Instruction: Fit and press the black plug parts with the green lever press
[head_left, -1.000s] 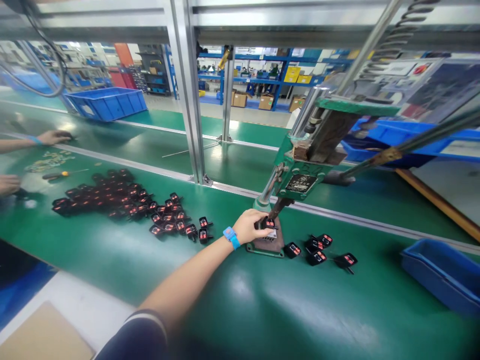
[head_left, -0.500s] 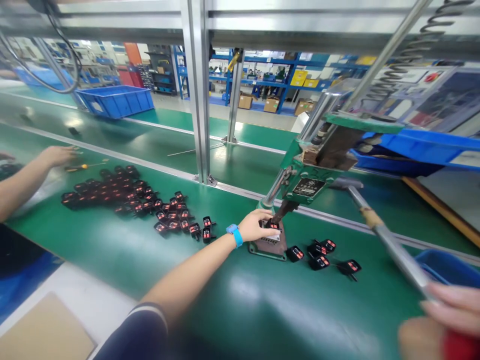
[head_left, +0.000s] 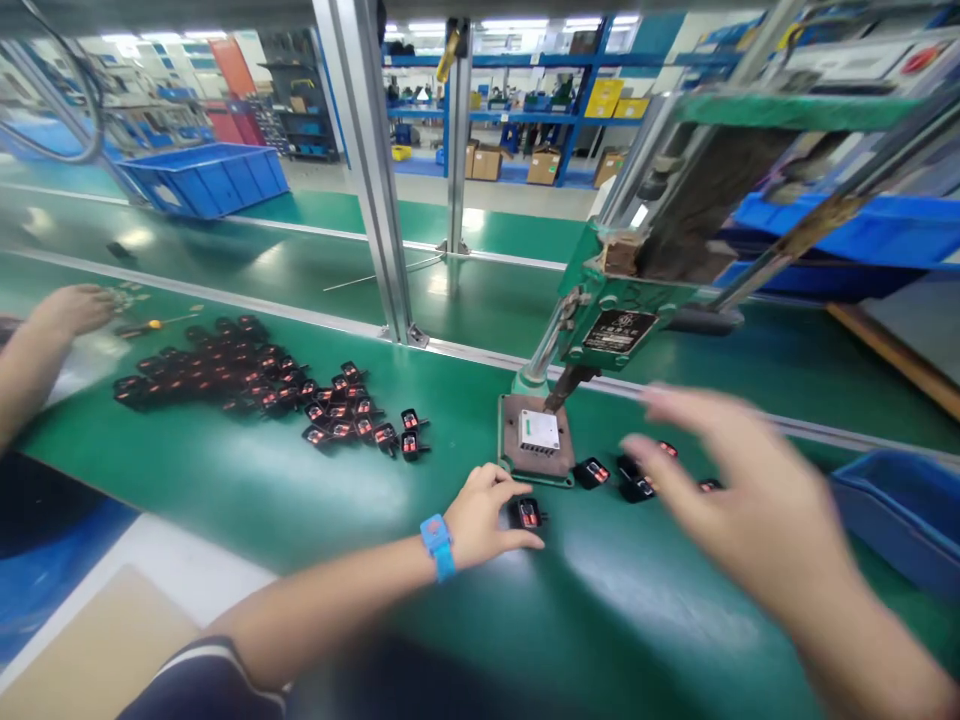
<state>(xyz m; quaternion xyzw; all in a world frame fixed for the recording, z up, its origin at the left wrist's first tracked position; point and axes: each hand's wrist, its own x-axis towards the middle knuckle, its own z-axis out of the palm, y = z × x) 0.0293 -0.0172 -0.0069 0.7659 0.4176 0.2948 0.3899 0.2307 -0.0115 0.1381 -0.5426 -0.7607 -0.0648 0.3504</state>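
Moved from block (head_left: pixel 539 429) to worktop (head_left: pixel 360 510), one part (head_left: pixel 529 514) is seemingly being released, left hand (head_left: pixel 478 518) and right hand (head_left: pixel 761 500) fingers apart; next probably calls for reloading.

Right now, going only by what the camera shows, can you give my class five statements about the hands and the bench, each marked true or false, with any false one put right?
1. The left hand has a black part between its spread thumb and fingers. True.
2. The right hand grips the lever of the green press. False: the right hand is open and apart from the lever.
3. A white block sits on the base plate of the press. True.
4. The blue wristband is on the right wrist. False: the blue wristband is on the left wrist.
5. A screwdriver lies near a co-worker's hand. True.
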